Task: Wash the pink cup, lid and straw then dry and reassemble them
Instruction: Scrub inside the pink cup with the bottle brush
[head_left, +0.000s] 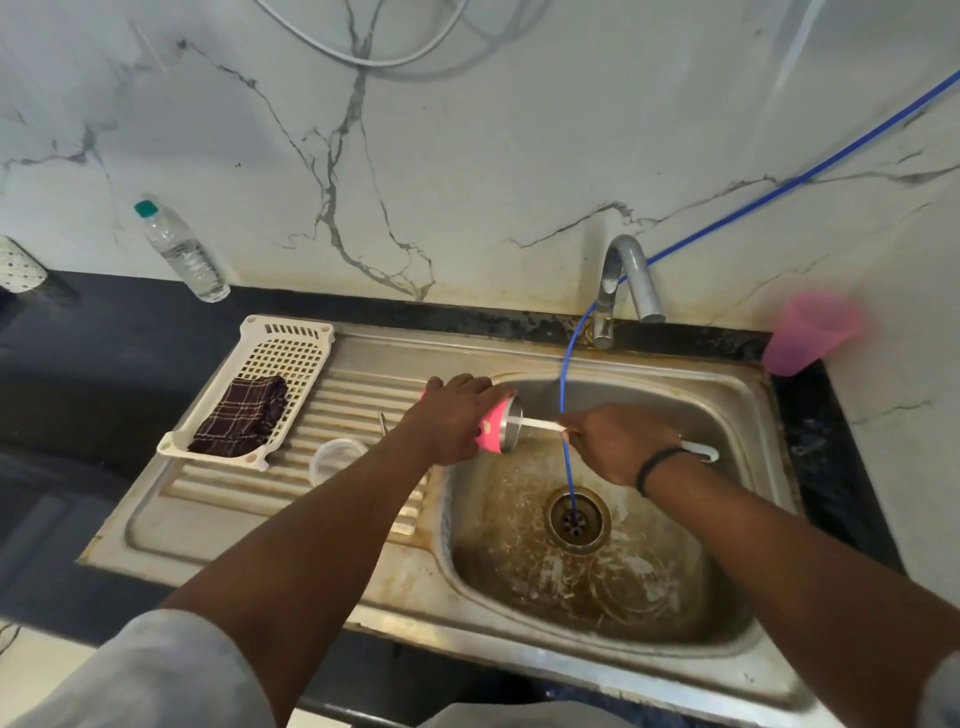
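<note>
A: Left hand (457, 415)?
B: Wrapped around the pink cup (492, 427), fingers curled over its top side. Cup lies on its side, mouth pointing right, held over the left rim of the sink (737, 395) bowl, right where drainboard meets bowl.

A: Right hand (615, 441)?
B: Closed in a fist on a white brush handle (698, 451). Handle's looped end sticks out past the wrist; the thin white shaft runs left from the fist into the cup's mouth. Black band (657, 467) on that wrist.

A: Lid, straw?
B: Clear round lid (336, 457) sits on the drainboard (358, 395), near its front, just left of the left forearm. A thin metal rod beside it, mostly hidden by the arm; can't tell if it's the straw.

A: Rest of the sink?
B: Blue tube (566, 374) drops from the wall, passes by the tap (626, 280) at the back edge, goes down into the drain (576, 517). Bowl is stained brown. Can't tell if water is running.

A: Drainboard?
B: White plastic tray (291, 348) at its back left corner, dark checked cloth (244, 415) folded inside, toward the tray's front.

A: Counter?
B: Water bottle (179, 252), green cap, against the wall, back left of the sink. A second pink cup (810, 332), blurred, at the back right corner of the sink by the wall.
</note>
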